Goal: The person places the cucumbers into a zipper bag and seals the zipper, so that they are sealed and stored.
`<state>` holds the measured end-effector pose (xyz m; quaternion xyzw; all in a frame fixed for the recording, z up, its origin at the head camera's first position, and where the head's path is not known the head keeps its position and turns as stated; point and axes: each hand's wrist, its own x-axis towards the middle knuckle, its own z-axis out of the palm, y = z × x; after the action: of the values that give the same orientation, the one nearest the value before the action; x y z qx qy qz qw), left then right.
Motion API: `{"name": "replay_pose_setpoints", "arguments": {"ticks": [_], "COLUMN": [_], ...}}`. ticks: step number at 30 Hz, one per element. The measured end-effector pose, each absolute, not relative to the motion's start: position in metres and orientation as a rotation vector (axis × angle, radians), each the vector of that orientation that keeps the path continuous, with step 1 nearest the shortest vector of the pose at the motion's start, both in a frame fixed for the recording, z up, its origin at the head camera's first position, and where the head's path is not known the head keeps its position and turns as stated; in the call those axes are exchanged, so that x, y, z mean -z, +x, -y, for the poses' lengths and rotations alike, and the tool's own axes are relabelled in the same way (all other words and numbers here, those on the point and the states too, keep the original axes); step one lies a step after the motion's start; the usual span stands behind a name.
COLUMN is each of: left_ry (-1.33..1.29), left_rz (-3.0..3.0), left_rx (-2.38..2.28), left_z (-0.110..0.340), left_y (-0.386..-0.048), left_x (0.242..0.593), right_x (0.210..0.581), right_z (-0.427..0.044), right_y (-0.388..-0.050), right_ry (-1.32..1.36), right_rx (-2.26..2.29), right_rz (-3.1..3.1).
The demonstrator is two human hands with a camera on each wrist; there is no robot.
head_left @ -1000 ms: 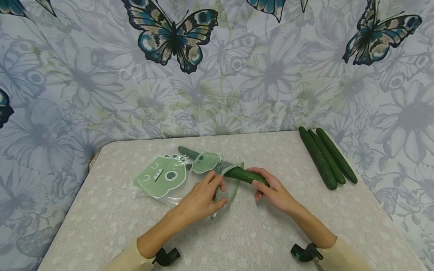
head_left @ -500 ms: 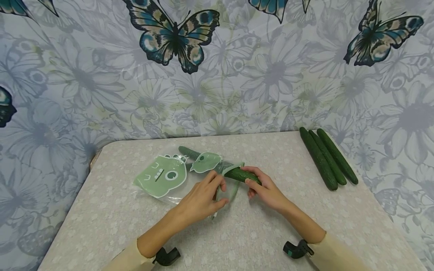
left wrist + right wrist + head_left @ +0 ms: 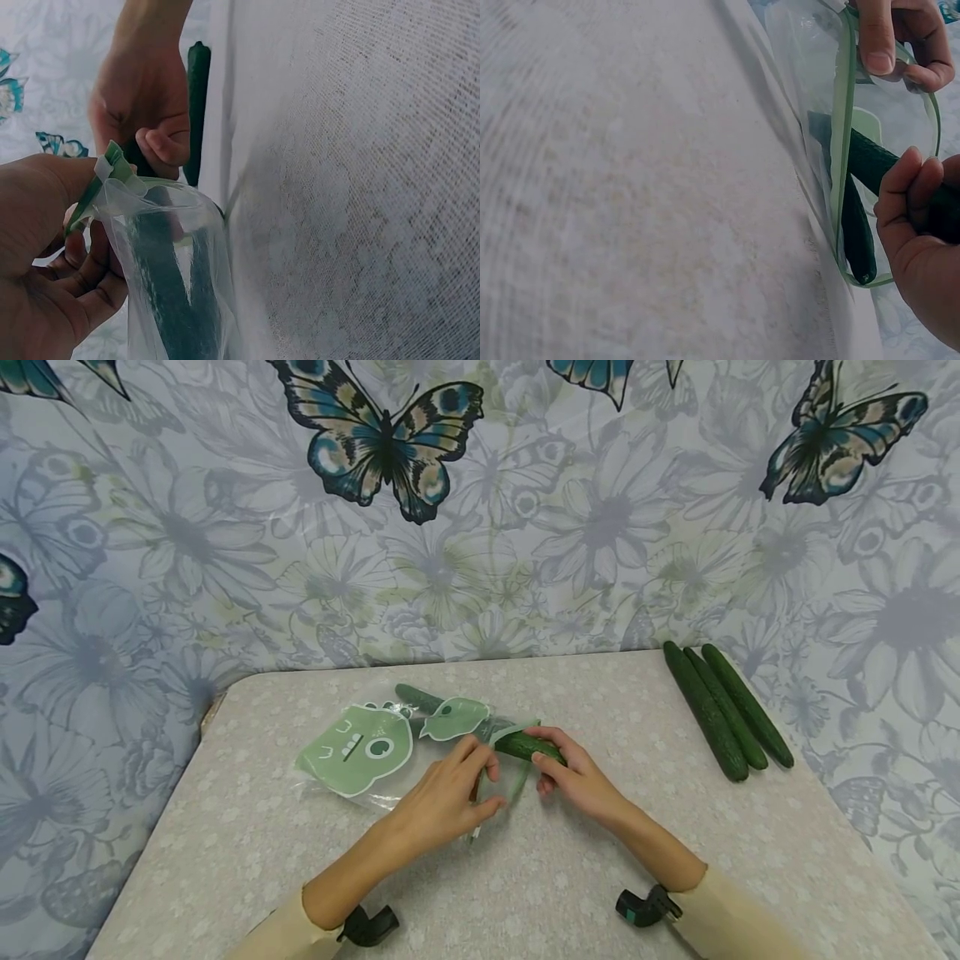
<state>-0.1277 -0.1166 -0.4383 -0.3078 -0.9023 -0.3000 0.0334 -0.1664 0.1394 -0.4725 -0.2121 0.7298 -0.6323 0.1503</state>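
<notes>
Shifted since the earlier frame: held cucumber [image 3: 525, 746] and right hand [image 3: 581, 781], toward 9 o'clock, cucumber deeper into bag
Right hand gripping its outer end; left hand [image 3: 444, 795] pinching the rim of the clear green-printed bag [image 3: 356, 752], 4 o'clock; second cucumber [image 3: 857, 232] inside; three loose cucumbers [image 3: 723, 714] on counter [image 3: 262, 860], bag's 3 o'clock

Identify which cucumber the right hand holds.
The cucumber sticking out of the bag's mouth; another cucumber lies inside, and three others lie together at far right.
</notes>
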Motion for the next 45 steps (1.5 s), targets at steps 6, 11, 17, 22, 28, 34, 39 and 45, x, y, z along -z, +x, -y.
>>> {"name": "replay_pose_setpoints", "arguments": {"ticks": [6, 11, 17, 22, 28, 34, 39, 45], "left_ry": [-0.938, -0.929, -0.935, -0.930, -0.932, -0.933, -0.931, -0.929], "left_rz": [2.769, 2.771, 2.768, 2.768, 2.772, 2.772, 2.772, 2.772], "left_rx": [0.901, 0.898, 0.903, 0.908, 0.907, 0.902, 0.892, 0.901], "left_z": [0.116, 0.115, 0.115, 0.115, 0.115, 0.115, 0.115, 0.115], "left_y": [-0.129, -0.130, -0.131, -0.131, -0.130, -0.129, -0.129, -0.129], "left_x": [0.438, 0.437, 0.437, 0.438, 0.438, 0.438, 0.438, 0.438], "right_x": [0.475, 0.475, 0.477, 0.478, 0.477, 0.472, 0.466, 0.466], "right_z": [-0.135, -0.130, -0.127, -0.131, -0.139, -0.141, -0.141, -0.138], "right_y": [-0.169, -0.171, -0.173, -0.174, -0.173, -0.170, -0.168, -0.169], "right_ry": [-0.581, -0.561, -0.553, -0.541, -0.496, -0.474, -0.538, -0.646], "right_rx": [1.796, 1.784, 1.770, 1.714, 1.521, 1.405, 1.310, 1.167], "right_rz": [-2.090, -2.088, -2.106, -2.159, -2.389, -2.502, -2.565, -2.698]}}
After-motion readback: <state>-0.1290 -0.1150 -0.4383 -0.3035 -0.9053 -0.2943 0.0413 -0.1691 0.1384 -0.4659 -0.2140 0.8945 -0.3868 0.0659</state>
